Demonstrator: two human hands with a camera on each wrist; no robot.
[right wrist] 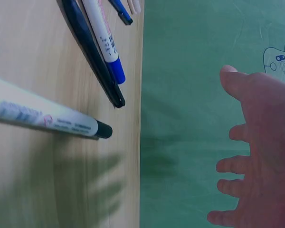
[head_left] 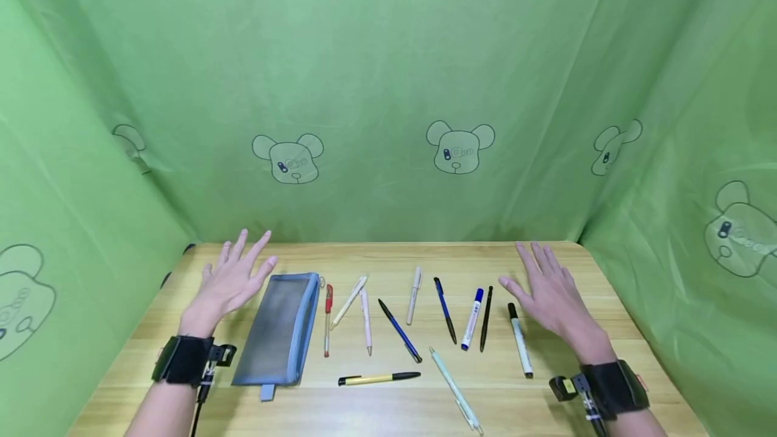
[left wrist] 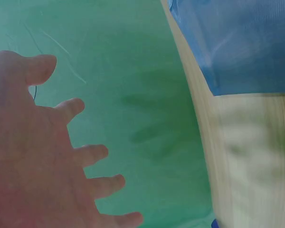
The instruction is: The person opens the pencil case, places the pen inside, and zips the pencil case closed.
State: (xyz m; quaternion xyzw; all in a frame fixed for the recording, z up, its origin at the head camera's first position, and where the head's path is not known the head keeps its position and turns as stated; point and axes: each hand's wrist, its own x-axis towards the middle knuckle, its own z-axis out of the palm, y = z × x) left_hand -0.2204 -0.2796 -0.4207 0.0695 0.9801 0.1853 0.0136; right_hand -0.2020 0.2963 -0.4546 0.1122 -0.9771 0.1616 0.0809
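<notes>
My left hand (head_left: 227,283) hovers with fingers spread at the table's left side, holding nothing. Just right of it lies a blue mesh zip pouch (head_left: 270,329), whose corner also shows in the left wrist view. On the right, my right hand (head_left: 552,295) is held out flat, its fingers spread and free of any object. Nearest to it is a black-capped marker (head_left: 520,342), with a black pen (head_left: 486,319) and a blue-capped marker (head_left: 472,319) farther left. In the right wrist view, the black-capped marker (right wrist: 47,111) lies left of the hand, apart from it.
Between pouch and markers lie a red-capped pen (head_left: 328,309), a yellow-and-black pen (head_left: 379,379), a mint pen (head_left: 454,390), a dark blue pen (head_left: 400,331), and several others. Green cloth (head_left: 376,86) walls the wooden table (head_left: 291,417) behind and on both sides.
</notes>
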